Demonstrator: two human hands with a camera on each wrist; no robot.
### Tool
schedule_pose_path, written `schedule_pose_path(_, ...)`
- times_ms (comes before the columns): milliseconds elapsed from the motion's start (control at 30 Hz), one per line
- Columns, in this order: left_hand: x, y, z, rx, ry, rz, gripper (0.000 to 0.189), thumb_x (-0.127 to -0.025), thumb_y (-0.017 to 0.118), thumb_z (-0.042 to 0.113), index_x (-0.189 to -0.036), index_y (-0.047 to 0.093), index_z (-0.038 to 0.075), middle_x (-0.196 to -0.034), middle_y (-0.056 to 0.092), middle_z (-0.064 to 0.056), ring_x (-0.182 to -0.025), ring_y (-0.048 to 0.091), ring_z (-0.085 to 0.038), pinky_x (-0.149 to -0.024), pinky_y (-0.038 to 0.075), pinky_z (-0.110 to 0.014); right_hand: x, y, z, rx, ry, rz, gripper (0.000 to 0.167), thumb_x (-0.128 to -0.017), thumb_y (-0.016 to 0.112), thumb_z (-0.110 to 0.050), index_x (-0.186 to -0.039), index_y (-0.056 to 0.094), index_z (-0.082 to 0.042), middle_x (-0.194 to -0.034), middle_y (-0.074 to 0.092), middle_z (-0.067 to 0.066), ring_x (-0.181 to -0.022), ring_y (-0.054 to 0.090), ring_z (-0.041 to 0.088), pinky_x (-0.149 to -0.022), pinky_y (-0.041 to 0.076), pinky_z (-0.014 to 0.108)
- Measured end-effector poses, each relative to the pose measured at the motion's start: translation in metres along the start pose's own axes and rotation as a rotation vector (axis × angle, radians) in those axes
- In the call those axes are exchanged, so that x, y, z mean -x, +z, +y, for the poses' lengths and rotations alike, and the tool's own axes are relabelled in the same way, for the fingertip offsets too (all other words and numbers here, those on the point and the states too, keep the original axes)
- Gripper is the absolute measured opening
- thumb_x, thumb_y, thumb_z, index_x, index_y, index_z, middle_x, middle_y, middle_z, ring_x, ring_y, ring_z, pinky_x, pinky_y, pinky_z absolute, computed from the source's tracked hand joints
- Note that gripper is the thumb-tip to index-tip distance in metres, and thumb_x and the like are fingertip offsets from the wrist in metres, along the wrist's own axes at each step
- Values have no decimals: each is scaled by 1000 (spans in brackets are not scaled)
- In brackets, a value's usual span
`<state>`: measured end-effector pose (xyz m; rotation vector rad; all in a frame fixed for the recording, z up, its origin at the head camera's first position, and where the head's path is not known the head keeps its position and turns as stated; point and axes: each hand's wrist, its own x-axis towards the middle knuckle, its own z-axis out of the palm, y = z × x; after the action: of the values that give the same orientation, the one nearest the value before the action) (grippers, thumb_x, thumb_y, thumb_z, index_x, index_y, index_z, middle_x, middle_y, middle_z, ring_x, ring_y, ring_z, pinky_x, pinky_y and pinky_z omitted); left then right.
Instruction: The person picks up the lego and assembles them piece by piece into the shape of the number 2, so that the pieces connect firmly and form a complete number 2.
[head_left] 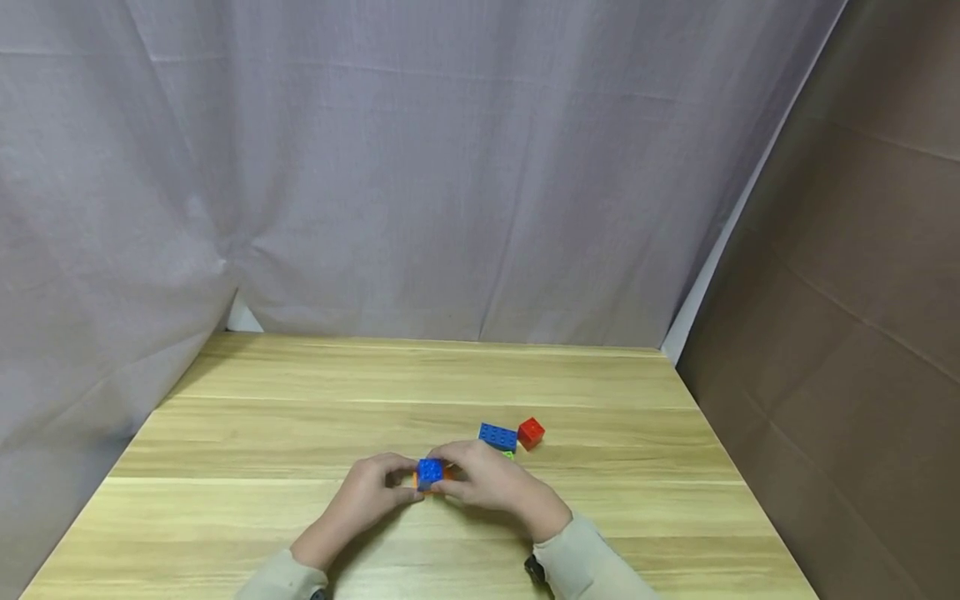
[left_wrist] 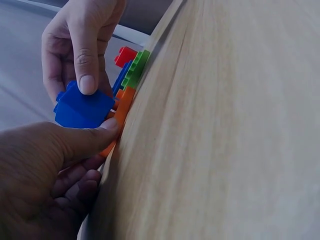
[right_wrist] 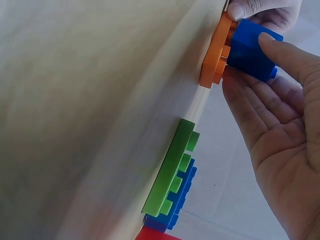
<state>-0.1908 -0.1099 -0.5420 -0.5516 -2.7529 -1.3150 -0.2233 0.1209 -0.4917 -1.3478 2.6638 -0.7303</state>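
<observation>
On the table, a flat orange brick (right_wrist: 214, 57) lies with its studs up, and my left hand (head_left: 371, 490) pinches one end of it between thumb and fingers. A squarish blue block (head_left: 430, 472) with studs on top is in the grip of my right hand (head_left: 491, 477), thumb on one side and fingers on the other. The blue block sits right over the orange brick's studs; whether it is pressed fully down I cannot tell. In the left wrist view the right thumb lies against the blue block (left_wrist: 84, 107).
Beyond my right hand lie a long blue brick (head_left: 498, 436), a red block (head_left: 531, 433) and a green brick (right_wrist: 170, 172) that the hand mostly hides in the head view. Grey cloth (head_left: 420, 183) hangs behind the wooden table (head_left: 337, 375), brown cloth (head_left: 840, 317) at the right.
</observation>
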Motion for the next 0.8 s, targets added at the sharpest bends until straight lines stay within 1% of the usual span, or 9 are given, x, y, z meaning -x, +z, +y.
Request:
schedule_pose_path(167, 0, 1, 0, -2, 15, 2, 37, -80, 86, 29, -112, 75, 14, -95, 69, 11, -82, 59, -8, -72, 53, -22, -2, 1, 0, 3, 16, -5, 28, -96, 71, -26, -121, 67, -15, -113, 70, -8, -101, 63, 0, -88, 53, 16)
schedule_pose_path(367, 1, 1, 1, -16, 8, -9, 37, -82, 84, 31, -114, 74, 16, -97, 68, 13, -85, 59, -8, -75, 53, -23, -3, 2, 0, 14, 18, -9, 27, -97, 70, -27, -121, 67, -15, -111, 70, -9, -100, 63, 0, -87, 53, 15)
schedule_pose_path(467, 1, 0, 1, -19, 19, -9, 39, -82, 84, 30, -117, 73, 16, -96, 68, 13, -85, 59, -8, -75, 53, -23, -4, 1, -1, 20, 22, -5, 27, -97, 70, -27, -120, 68, -14, -110, 70, -9, -98, 63, 1, -86, 53, 16)
schedule_pose_path(567, 1, 0, 1, -27, 36, -14, 40, -83, 83, 30, -119, 71, 18, -99, 67, 14, -87, 60, -8, -77, 53, -25, -4, 1, -1, 24, 26, -2, 28, -97, 70, -27, -121, 68, -13, -110, 70, -9, -97, 64, 2, -86, 53, 16)
schedule_pose_path(633, 2, 0, 1, -29, 47, -23, 40, -85, 82, 30, -121, 70, 19, -102, 66, 14, -91, 61, -9, -80, 55, -28, -4, 1, -1, 25, 26, -4, 28, -96, 71, -27, -121, 68, -13, -110, 70, -9, -97, 64, 3, -86, 53, 16)
schedule_pose_path(700, 3, 0, 1, -30, 59, -30, 40, -86, 82, 31, -122, 69, 20, -108, 67, 13, -99, 62, -11, -87, 56, -35, -4, 1, -1, 29, 22, -5, 28, -96, 71, -27, -121, 68, -13, -109, 70, -9, -97, 63, 2, -86, 53, 16)
schedule_pose_path(800, 3, 0, 2, -21, 81, -29, 40, -87, 81, 32, -122, 68, 19, -113, 68, 10, -106, 64, -14, -93, 56, -42, -5, 2, -1, 36, 12, -5, 28, -96, 72, -26, -120, 68, -12, -108, 70, -9, -96, 63, 1, -85, 52, 15)
